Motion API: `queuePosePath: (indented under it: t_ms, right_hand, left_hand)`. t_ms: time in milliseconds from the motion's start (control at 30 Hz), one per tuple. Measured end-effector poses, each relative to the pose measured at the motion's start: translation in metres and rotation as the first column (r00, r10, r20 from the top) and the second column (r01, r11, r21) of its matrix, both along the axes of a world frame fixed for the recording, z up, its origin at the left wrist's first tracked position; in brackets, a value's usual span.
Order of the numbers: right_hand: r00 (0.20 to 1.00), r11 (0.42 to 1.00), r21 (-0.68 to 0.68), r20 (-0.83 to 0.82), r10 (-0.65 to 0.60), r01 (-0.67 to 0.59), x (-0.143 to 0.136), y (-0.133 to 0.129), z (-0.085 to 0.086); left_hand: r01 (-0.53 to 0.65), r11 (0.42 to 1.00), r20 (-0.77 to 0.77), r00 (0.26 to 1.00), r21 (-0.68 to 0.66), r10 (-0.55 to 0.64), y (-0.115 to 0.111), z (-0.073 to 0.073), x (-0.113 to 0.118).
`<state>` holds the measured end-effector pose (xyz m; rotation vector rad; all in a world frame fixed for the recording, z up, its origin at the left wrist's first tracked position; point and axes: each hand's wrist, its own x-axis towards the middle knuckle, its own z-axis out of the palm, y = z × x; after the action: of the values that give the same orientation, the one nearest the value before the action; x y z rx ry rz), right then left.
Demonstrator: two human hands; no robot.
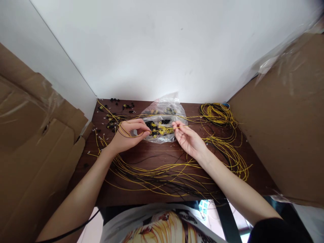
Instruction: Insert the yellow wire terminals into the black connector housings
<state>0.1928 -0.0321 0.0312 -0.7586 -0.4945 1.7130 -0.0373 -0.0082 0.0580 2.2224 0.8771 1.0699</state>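
Note:
Between my two hands runs a thin yellow wire (pixel 165 129), with a dark wire close beside it. My left hand (pixel 133 132) pinches it between thumb and fingers, and a loop of wire curves round the back of that hand. On the other side, my right hand (pixel 187 137) grips the wire with its fingertips; the wire's end pokes out a little to the right. Under and behind the wire lies a clear plastic bag (pixel 177 101) on the table. Small yellow and black plastic parts (pixel 162 130) fill its opening.
Long yellow and black wires (pixel 152 175) spread across the front of the brown table (pixel 152 153). A coiled wire bundle (pixel 217 113) sits at the back right. Small black parts (pixel 111 123) are scattered at the left. Cardboard sheets (pixel 283 118) stand at both sides, a white wall (pixel 152 50) behind.

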Motion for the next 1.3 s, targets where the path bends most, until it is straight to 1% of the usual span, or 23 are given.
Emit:
queuePosePath:
  t_ms: [167, 367, 633, 833, 967, 1067, 1233, 1300]
  right_hand:
    - [0.999, 0.999, 0.015, 0.006, -0.031, 0.031, 0.0007, 0.0001, 0.0013]
    - [0.999, 0.997, 0.075, 0.035, -0.004, 0.001, 0.0018, -0.0022, 0.0046]
    - [0.988, 0.985, 0.168, 0.155, 0.004, -0.030, 0.0014, -0.0047, 0.0060]
    - [0.963, 0.982, 0.182, 0.270, -0.006, -0.045, 0.0031, -0.0068, 0.0058]
    - [0.939, 0.972, 0.220, 0.344, -0.004, -0.077, 0.0037, -0.0063, 0.0047]
    - [0.959, 0.975, 0.209, 0.283, 0.010, -0.072, 0.0038, -0.0063, 0.0048]
    - [0.996, 0.993, 0.111, 0.091, 0.019, -0.029, 0.0036, -0.0065, 0.0075]
    - [0.999, 0.996, 0.076, -0.015, 0.038, -0.037, 0.0036, -0.0065, 0.0080]
  left_hand:
    - [0.011, 1.000, -0.003, 1.000, -0.015, -0.011, -0.0001, -0.0011, 0.0003]
    - [0.008, 1.000, -0.008, 1.000, -0.021, -0.008, -0.0005, 0.0009, 0.0010]
    - [-0.001, 1.000, -0.012, 1.000, -0.014, 0.001, -0.0003, 0.0008, 0.0010]
    - [-0.005, 1.000, -0.015, 1.000, -0.020, 0.004, -0.0006, 0.0007, 0.0010]
    - [-0.005, 1.000, -0.020, 1.000, -0.017, 0.004, -0.0001, -0.0004, 0.0005]
    - [-0.008, 1.000, -0.025, 1.000, -0.013, 0.007, 0.0001, -0.0005, 0.0005]
    - [-0.006, 1.000, -0.025, 1.000, -0.015, 0.006, 0.0001, -0.0004, 0.0005]
    - [-0.001, 1.000, -0.024, 1.000, -0.024, 0.000, 0.0002, -0.0008, 0.0003]
